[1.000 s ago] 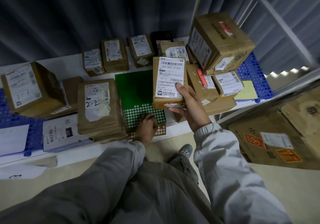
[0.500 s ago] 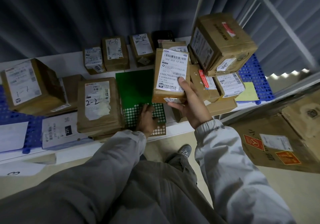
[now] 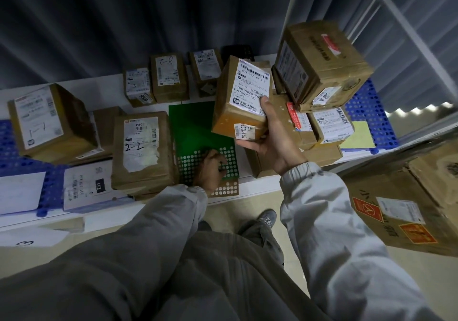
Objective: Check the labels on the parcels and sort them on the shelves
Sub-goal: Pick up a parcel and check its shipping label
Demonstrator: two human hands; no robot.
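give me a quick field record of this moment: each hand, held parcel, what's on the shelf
right hand: right hand holds a brown parcel above the shelf, thumb on its white label
left hand: left hand rests on the green dotted sheet, fingers curled
marked parcels: one handwritten 2-2, one 5-2
shelf: white shelf with blue mats
stack: large box tops the right pile

green sheet [image 3: 195, 125]: white-dotted, on shelf | curtain [image 3: 124, 23]: dark, behind | floor [image 3: 421, 283]: beige
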